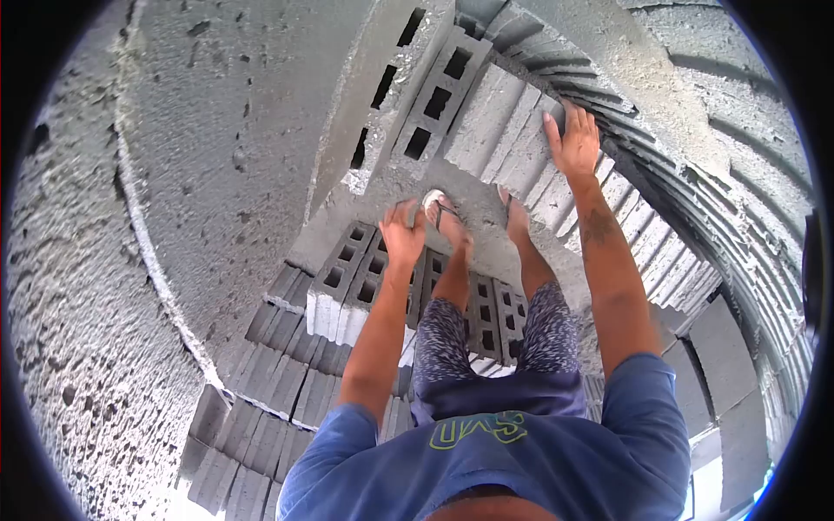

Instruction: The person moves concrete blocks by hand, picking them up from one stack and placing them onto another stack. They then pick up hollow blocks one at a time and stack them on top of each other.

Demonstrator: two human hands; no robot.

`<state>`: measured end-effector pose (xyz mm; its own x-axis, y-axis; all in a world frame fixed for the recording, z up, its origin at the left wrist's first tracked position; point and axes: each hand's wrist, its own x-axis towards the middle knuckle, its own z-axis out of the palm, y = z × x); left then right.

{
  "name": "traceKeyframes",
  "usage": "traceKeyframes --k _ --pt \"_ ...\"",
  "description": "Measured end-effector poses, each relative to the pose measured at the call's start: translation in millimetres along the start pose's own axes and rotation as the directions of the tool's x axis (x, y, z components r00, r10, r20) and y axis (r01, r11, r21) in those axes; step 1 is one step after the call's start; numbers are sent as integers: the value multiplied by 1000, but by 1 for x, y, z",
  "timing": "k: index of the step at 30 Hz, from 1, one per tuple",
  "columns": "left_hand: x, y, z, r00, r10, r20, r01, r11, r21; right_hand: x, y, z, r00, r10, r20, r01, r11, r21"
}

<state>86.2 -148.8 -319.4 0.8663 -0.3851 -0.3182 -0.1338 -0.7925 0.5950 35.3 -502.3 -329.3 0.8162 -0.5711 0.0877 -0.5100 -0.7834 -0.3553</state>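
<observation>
My right hand (pixel 575 143) lies on the far end of a row of grey concrete blocks (pixel 512 130), thumb apart from the stretched fingers. Some fingertips reach over the row's back edge, where I cannot see whether they grip. With nothing in it, my left hand (pixel 401 233) hangs in the air, its fingers loosely bent and apart. Near and below it stand hollow concrete blocks (pixel 352 252) with their holes facing up. More hollow blocks (pixel 439 100) stand on end ahead, left of the row under my right hand.
A rough concrete wall (pixel 226 156) rises on the left. Stacked blocks (pixel 269 382) form steps at the lower left. On the right, tall stacks of blocks (pixel 738 174) curve around me. My feet in sandals (pixel 447 213) stand on a dusty floor (pixel 395 187) between the rows.
</observation>
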Motion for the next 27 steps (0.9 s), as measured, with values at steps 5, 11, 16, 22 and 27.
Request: traceKeyframes --k 5,11,16,22,27 --pt "88 142 13 867 446 -220 -464 885 -32 18 8 -7 986 46 161 -32 995 -91" --pt "144 178 46 854 450 -260 -461 887 22 79 -43 20 945 -17 328 -40 985 168" --pt "47 137 38 980 -120 -159 65 948 -313 64 -72 -6 848 -2 529 28 999 -40" --pt "-13 116 47 761 -603 240 519 344 -782 -6 -121 -20 696 -304 651 319 943 98" --pt "-24 100 51 610 -785 111 604 369 -706 -35 -134 -1 663 -352 661 238 936 260"
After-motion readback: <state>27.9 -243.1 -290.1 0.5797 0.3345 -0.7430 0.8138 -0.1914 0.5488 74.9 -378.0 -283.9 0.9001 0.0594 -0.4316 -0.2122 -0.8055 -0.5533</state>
